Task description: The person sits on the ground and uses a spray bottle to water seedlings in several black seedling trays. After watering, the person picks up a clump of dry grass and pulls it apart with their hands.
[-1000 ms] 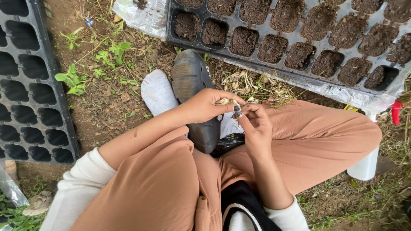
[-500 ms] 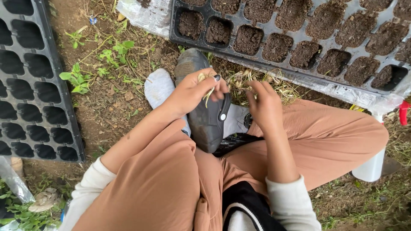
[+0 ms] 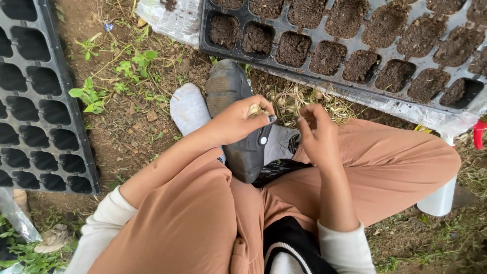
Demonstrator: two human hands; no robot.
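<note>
The hands are drawing apart after meeting over the lap a second ago. The left hand point(image 3: 236, 122) is curling shut on a pale, dry, papery clump point(image 3: 255, 110), so the clump seems freshly split. The right hand point(image 3: 315, 133) is pinching its fingertips together; whether it holds anything I cannot tell. The soil-filled tray point(image 3: 355, 89) is lying far right.

Left hand point(image 3: 237, 121) curled around a small pale dry clump point(image 3: 255, 110), held above a dark rubber clog point(image 3: 238, 122); right hand point(image 3: 317, 134) raised just beside it, fingers pinched, contents too small to tell; soil-filled seedling tray point(image 3: 355, 91) ahead; empty black cell tray point(image 3: 76, 127) on bare ground at left.
</note>
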